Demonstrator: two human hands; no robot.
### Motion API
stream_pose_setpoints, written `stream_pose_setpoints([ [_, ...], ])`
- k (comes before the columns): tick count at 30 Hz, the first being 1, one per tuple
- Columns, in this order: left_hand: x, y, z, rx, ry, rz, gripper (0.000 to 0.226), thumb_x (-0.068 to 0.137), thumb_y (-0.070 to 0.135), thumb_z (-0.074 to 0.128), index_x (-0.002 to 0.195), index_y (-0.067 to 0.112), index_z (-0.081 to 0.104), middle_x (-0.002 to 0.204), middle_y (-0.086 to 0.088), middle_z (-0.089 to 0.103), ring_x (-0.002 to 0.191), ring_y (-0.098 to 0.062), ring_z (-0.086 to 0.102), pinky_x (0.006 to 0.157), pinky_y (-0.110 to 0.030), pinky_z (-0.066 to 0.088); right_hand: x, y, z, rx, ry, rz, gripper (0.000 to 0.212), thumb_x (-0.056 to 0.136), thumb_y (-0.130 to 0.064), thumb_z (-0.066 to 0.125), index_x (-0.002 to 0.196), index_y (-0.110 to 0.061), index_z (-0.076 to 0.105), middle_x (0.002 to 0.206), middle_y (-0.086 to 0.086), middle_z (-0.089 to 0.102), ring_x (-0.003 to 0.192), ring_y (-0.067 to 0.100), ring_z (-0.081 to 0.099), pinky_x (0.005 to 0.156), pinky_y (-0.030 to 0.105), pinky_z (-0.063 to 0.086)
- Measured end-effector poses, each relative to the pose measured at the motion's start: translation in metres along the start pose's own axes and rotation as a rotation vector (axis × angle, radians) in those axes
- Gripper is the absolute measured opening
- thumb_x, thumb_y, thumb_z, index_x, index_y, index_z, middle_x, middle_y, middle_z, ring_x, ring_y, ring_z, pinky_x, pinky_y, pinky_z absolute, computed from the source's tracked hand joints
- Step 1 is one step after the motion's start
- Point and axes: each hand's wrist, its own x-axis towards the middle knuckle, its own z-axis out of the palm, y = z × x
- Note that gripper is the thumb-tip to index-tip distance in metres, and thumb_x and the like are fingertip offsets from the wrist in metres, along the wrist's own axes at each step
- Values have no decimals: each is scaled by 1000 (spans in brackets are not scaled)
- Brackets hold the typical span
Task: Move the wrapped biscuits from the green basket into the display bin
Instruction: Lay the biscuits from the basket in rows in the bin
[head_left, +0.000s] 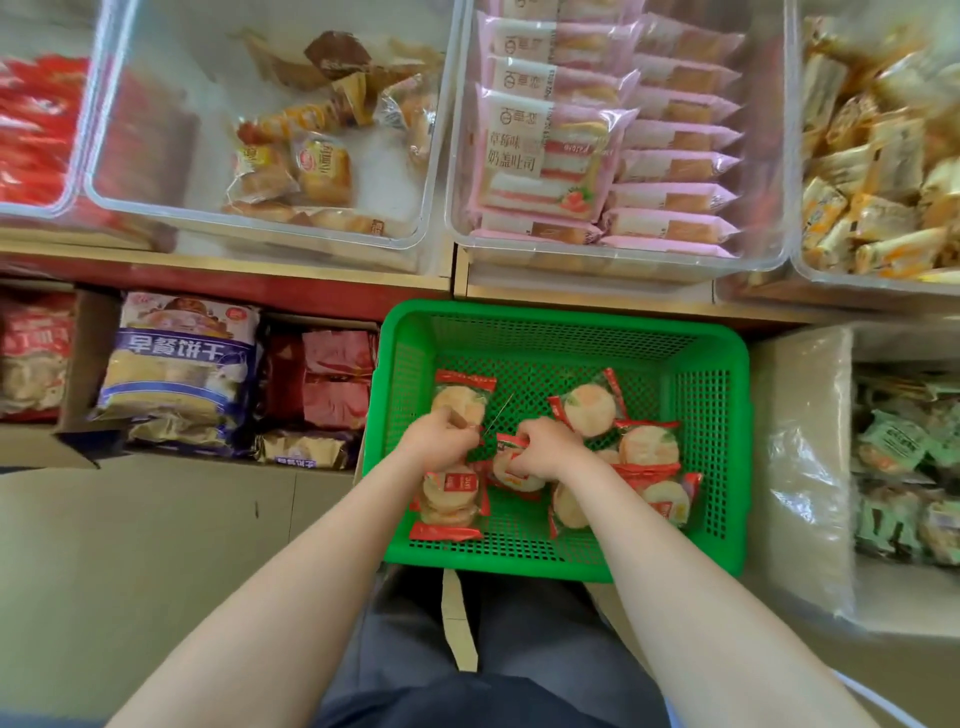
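A green plastic basket sits below the shelf edge and holds several round biscuits in clear wrappers with red ends. Both my hands are inside it. My left hand is closed on the wrapper of a biscuit pack at the basket's left. My right hand grips another wrapped biscuit in the middle. More packs lie loose: one stack under my left wrist, others to the right. A clear display bin up on the shelf at left is partly filled with wrapped pastries.
On the shelf stand further clear bins: pink sandwich-cake packs, yellow snacks, red packs. Below, cardboard boxes hold bagged biscuits and red packets. A box with green packets stands right of the basket.
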Motion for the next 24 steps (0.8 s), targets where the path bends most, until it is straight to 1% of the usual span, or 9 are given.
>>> stream_pose_setpoints([
  [4,-10,14,-17,-828,-66,-85,6,87,21,59,85,17,62,71,-4,61,63,-19,55,57,-25,44,-3,2,-24,327,110,41,23,79,-31,70,77,-17,52,76,2,53,66,16,47,55,30,32],
  [6,-12,15,-21,-1018,-124,-144,8,92,21,54,88,18,61,75,-4,56,62,-18,54,50,-23,47,-3,3,-34,491,200,72,21,79,-28,72,71,-20,54,71,-2,54,65,15,49,52,29,33],
  [8,-12,13,-23,-1119,-178,-157,11,91,20,52,93,20,63,80,-4,56,66,-18,56,50,-24,48,-3,6,-41,753,266,103,10,81,-24,72,79,-17,65,79,0,65,74,18,59,59,27,41],
  [11,-14,10,-21,-1191,-244,-149,19,89,10,49,104,10,61,91,-14,61,80,-30,62,64,-39,57,-4,12,-47,1199,209,132,18,88,-22,68,101,-10,70,91,6,73,82,21,66,70,31,52],
  [13,-14,11,-17,-1216,-274,-114,17,90,3,48,102,9,58,96,-14,60,93,-30,60,87,-53,54,-6,15,-50,1333,130,106,10,93,-21,64,99,-14,68,86,3,72,77,18,66,67,31,51],
  [14,-13,12,-15,-1201,-277,-87,15,90,1,48,99,10,58,96,-11,61,93,-26,60,91,-52,52,-6,16,-51,1359,106,95,7,94,-21,63,97,-15,67,84,2,72,75,17,65,65,29,50],
  [18,-5,13,-14,-1123,-179,-64,21,89,3,57,109,11,58,106,-11,62,91,-20,62,73,-37,60,-8,20,-51,1520,52,33,14,94,-21,61,105,-15,66,91,5,72,77,18,66,67,30,50],
  [21,-2,12,-15,-994,-237,-58,27,89,8,59,116,11,59,108,-13,66,91,-21,65,64,-33,58,-9,21,-51,1612,-69,-80,32,87,-18,65,118,-10,64,105,10,73,91,22,69,89,40,53],
  [24,-3,18,-15,-914,-338,-58,28,90,12,55,117,10,60,105,-12,67,90,-23,66,66,-34,57,-12,21,-52,1612,-181,-168,45,83,-16,68,126,-6,60,119,16,67,105,27,65,105,48,44],
])
